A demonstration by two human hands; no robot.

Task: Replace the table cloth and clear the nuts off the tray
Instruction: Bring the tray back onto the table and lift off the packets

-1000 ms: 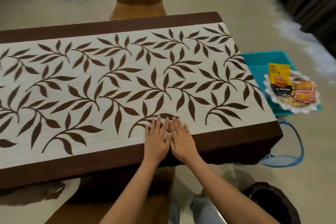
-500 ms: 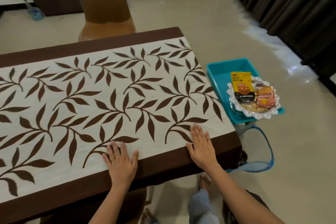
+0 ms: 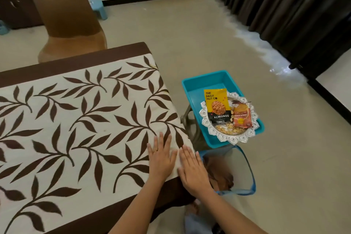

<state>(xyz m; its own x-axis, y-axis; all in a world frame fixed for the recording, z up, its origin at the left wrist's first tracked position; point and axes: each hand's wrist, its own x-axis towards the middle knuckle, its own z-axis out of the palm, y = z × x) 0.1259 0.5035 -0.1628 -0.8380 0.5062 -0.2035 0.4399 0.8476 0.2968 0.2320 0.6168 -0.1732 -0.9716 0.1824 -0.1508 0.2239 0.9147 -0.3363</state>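
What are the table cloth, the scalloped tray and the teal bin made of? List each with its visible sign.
The table cloth looks like woven fabric, matte: it drapes over the table edge without glare. The tray is silver-toned metal or metallised plastic, cannot tell which: shiny embossed scalloped rim. The bin is likely moulded plastic: uniform teal, smooth walls, rounded corners.

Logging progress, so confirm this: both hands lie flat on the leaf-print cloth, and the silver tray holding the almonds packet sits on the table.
No: the head view shows the silver tray holding the almonds packet on the teal tub instead. The left hand and right hand do lie flat on the leaf-print cloth.
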